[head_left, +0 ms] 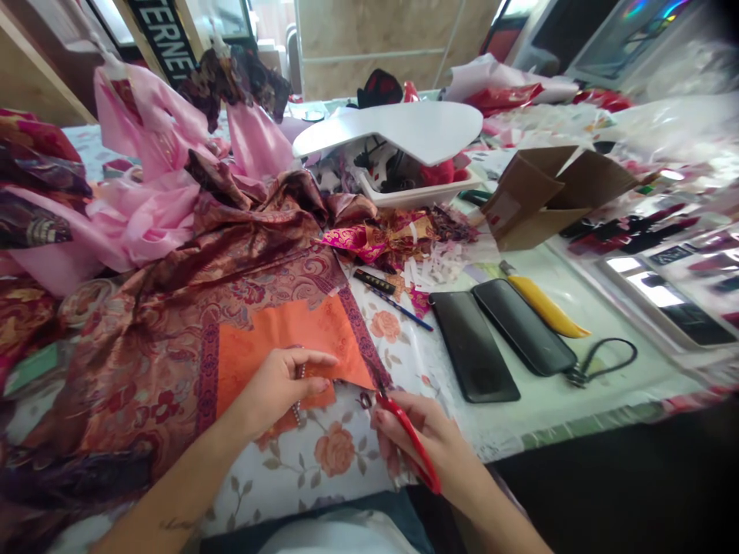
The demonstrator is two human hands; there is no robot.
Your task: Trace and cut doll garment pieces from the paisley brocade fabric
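Orange paper (259,327) lies on patterned reddish-brown brocade (155,323) with a purple border. My left hand (285,381) rests over the lower part of the paper, thumb and index finger apart, the other fingers curled beneath; a strand of small beads (298,408) shows beside them. Red-handled scissors (412,438) are in my right hand (419,438), whose fingers wrap round the handles. Their dark tips are at the paper's lower right corner, by the purple border. Some small pale or clear thing shows under my right fingers, too blurred to name.
Right of the brocade lie a blue pen (401,309), a black wallet (474,346), a dark phone-like case (524,326) and a yellow pouch (548,306). Behind stand an open cardboard box (525,196), a white bin (404,197) and pink-dressed figures (155,123). The table edge is near me.
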